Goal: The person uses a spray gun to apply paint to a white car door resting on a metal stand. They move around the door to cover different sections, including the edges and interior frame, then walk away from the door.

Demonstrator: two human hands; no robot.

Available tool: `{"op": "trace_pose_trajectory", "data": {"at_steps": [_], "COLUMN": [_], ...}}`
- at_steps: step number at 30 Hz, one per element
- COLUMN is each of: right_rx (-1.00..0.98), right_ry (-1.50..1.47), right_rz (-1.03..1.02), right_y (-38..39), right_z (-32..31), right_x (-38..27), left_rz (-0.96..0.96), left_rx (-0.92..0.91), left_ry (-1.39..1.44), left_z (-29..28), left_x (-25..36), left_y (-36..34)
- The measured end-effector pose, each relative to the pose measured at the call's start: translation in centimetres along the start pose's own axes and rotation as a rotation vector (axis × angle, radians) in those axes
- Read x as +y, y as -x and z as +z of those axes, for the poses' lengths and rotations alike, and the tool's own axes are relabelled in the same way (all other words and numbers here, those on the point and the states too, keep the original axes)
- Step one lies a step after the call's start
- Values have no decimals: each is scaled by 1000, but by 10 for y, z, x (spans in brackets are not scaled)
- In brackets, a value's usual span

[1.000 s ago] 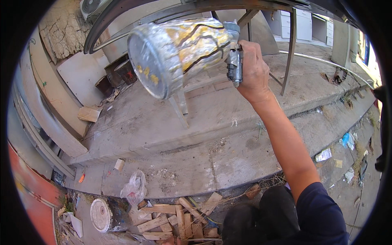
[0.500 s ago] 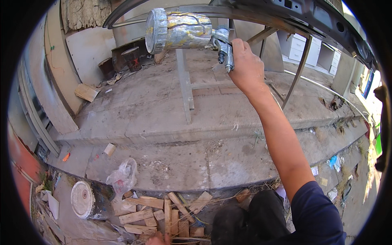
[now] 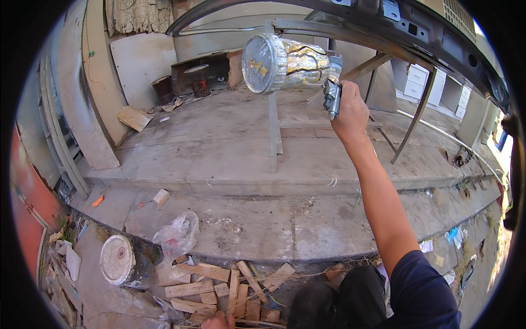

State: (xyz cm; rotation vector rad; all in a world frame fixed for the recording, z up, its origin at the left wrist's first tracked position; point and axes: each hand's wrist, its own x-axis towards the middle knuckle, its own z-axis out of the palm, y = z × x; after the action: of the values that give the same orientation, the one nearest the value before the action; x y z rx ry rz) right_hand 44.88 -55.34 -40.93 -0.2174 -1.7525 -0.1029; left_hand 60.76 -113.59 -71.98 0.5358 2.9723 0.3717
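My right hand [image 3: 352, 112] is closed round the grip of a metal spray gun [image 3: 332, 98], held out at arm's length. Its paint-streaked cup [image 3: 307, 64], silver with yellow and dark runs, lies nearly sideways and points left, its round lid toward me. Above and beyond the gun, a dark sheet-metal vehicle panel [image 3: 405, 24] rests on a metal stand [image 3: 274, 134]; a gap shows between the cup and the panel. At the lower edge, part of my left hand [image 3: 218, 321] shows beside the wood offcuts [image 3: 189, 289]. Its fingers are mostly cut off by the frame.
Concrete steps [image 3: 241, 186] run across the middle. A lidded paint bucket [image 3: 118, 260] and a clear plastic bag [image 3: 179, 236] are at lower left. Two dark buckets [image 3: 198, 81] stand at the back. White drawers [image 3: 415, 82] and a pale hose [image 3: 438, 134] are at right.
My right hand has moved the spray gun rightward and slightly down in the picture, and the cup's lid faces me more. The view has shifted a little. My left hand stays low.
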Motion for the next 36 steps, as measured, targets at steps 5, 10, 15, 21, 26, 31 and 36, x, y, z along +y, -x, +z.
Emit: {"op": "trace_pose_trajectory", "data": {"at_steps": [5,10,15,21,26,31,36], "right_rx": [-37,-64,-155,-112,-61,-51,-68], "right_ry": [-53,-99,-115,-116,-55,-13,22], "right_rz": [-52,-102,-111,-163,-139,-142,-103], "right_y": [-16,-24,-35,-22,6,44,86], "right_z": [29,52,65,39,-5,-62,-116], "right_x": [-37,-74,-98,-92,-45,-2,16], "left_rz": [13,2,-24,-64,-48,-54,-83], "left_rx": [18,15,33,7,-49,-65,23], "left_ry": [18,1,-2,22,20,36,-26], "left_z": [20,23,20,11,5,6,15], "left_x": [-17,-19,-16,-7,-5,1,-4], "left_y": [1,1,1,-1,1,-1,2]}}
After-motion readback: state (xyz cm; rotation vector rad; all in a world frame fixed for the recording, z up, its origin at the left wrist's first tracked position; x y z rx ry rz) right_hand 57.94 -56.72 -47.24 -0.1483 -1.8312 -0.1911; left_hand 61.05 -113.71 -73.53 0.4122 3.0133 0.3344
